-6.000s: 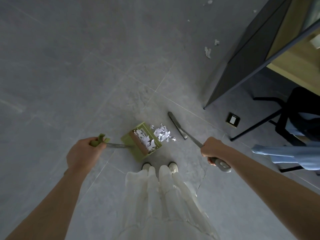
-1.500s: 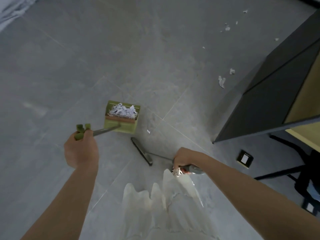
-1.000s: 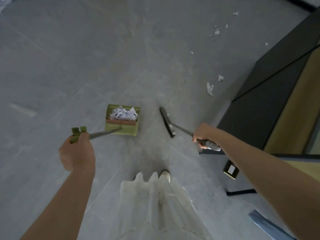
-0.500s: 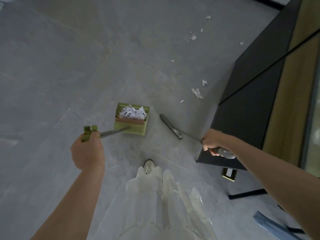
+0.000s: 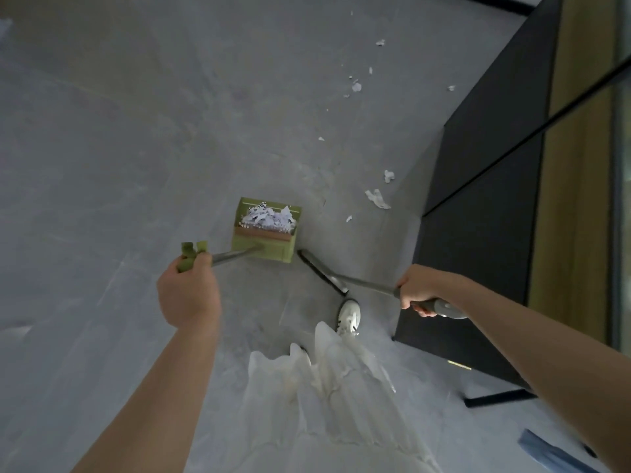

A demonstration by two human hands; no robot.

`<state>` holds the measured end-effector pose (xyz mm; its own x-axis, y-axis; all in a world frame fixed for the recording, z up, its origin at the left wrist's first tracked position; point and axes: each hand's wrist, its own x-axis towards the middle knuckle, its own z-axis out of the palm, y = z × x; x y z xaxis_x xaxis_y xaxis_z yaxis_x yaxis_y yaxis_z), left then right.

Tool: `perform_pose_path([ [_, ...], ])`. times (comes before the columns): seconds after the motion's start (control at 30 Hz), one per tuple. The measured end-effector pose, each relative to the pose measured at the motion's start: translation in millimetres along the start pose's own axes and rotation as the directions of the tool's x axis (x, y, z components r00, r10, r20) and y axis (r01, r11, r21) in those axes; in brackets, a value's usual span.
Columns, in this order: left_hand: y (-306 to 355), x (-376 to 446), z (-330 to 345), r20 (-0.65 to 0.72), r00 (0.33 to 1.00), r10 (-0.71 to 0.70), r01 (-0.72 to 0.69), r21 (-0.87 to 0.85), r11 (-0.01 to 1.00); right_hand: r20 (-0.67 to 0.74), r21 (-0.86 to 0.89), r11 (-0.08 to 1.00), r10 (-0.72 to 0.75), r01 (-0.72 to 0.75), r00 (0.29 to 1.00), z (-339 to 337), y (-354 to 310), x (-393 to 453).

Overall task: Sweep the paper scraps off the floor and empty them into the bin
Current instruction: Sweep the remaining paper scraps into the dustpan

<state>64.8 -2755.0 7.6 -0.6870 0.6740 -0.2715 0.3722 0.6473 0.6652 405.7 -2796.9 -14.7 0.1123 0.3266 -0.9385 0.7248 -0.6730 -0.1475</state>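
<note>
Head view. Left hand (image 5: pixel 188 295) wrapped in a full fist around the green grip of a long metal handle, fingers curled tight with no gap showing. Out beyond those fingers, at the far end of the handle: a green plastic box-shaped dustpan (image 5: pixel 266 232), carried level and heaped with a load of white torn paper scraps (image 5: pixel 268 217). Cannot tell whether the pan rests on the grey tiled floor (image 5: pixel 119 131) or hangs just above it.

Right hand (image 5: pixel 419 291) likewise closed in a fist, around the grey handle of a slim long-handled broom (image 5: pixel 322 276). Dark narrow broom head lying ahead of and inward from those fingers, just beside the pan's near right corner, close to a white shoe (image 5: pixel 349 315).

Judged progress: first batch gathered and sitting in the pan, so part of the sweeping done. Plenty left, though. Loose white paper scraps on the floor (image 5: pixel 377 198), well beyond the right-hand fingers and near the foot of a tall dark cabinet (image 5: pixel 485 199): two larger bits, one small fleck nearer the pan, and a scatter of tiny pieces farther off toward the top of the view. No bin visible anywhere, so emptying not yet begun. Likely remaining: sweep up the strays along the cabinet, then carry the pan to the bin and tip it without spilling the heap.
</note>
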Motion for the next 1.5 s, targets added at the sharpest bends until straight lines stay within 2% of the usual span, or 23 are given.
perform_pose_path([
  [0.13, 34.3, 12.3, 32.7, -0.015, 1.000, 0.004, -0.003, 0.009, 1.000, -0.090, -0.076, 0.997, -0.003, -0.004, 0.996, -51.6, -0.2, 21.1],
  [0.3, 74.5, 20.5, 76.3, -0.032, 0.999, -0.033, 0.033, -0.013, 0.999, -0.121, -0.083, 0.996, 0.032, -0.042, 0.992, -136.2, -3.1, 53.5],
  [0.47, 117.5, 21.7, 115.6, -0.068, 0.996, -0.050, 0.048, -0.034, 0.998, -0.219, -0.044, 0.999, 0.018, -0.028, 0.975, -197.8, -9.6, 76.2],
  [0.6, 143.4, 23.4, 140.4, -0.042, 0.995, -0.085, 0.082, -0.070, 0.994, -0.276, -0.023, 0.998, 0.046, -0.054, 0.960, -227.7, -10.8, 86.1],
  [0.7, 167.3, 25.6, 155.6, -0.020, 0.997, -0.081, 0.079, -0.090, 0.993, -0.293, 0.060, 0.995, 0.088, -0.074, 0.952, -247.4, -8.8, 92.1],
  [0.87, 201.0, 36.4, 174.9, -0.006, 0.997, -0.076, 0.075, -0.111, 0.991, -0.279, 0.326, 0.943, 0.165, -0.068, 0.946, -268.1, -12.9, 105.2],
  [1.07, 241.3, 67.3, 199.4, 0.027, 0.998, -0.061, 0.063, -0.109, 0.992, -0.167, 0.640, 0.763, 0.245, -0.084, 0.955, -283.0, -38.9, 121.4],
  [1.2, 265.3, 98.2, 213.1, 0.036, 0.999, -0.037, 0.041, -0.104, 0.994, -0.045, 0.857, 0.508, 0.239, -0.086, 0.970, -291.4, -67.6, 129.7],
  [1.27, 278.3, 117.2, 218.8, 0.049, 0.999, -0.009, 0.014, -0.098, 0.995, 0.010, 0.901, 0.421, 0.227, -0.107, 0.974, -299.8, -85.7, 131.1],
  [1.43, 310.9, 166.3, 225.6, 0.085, 0.995, 0.050, -0.045, -0.052, 0.998, 0.081, 0.930, 0.339, 0.192, -0.144, 0.978, -325.1, -130.0, 140.8],
  [1.5, 323.2, 182.2, 228.7, 0.088, 0.993, 0.073, -0.072, -0.023, 0.997, 0.147, 0.950, 0.244, 0.196, -0.193, 0.970, -332.3, -143.6, 148.4],
])
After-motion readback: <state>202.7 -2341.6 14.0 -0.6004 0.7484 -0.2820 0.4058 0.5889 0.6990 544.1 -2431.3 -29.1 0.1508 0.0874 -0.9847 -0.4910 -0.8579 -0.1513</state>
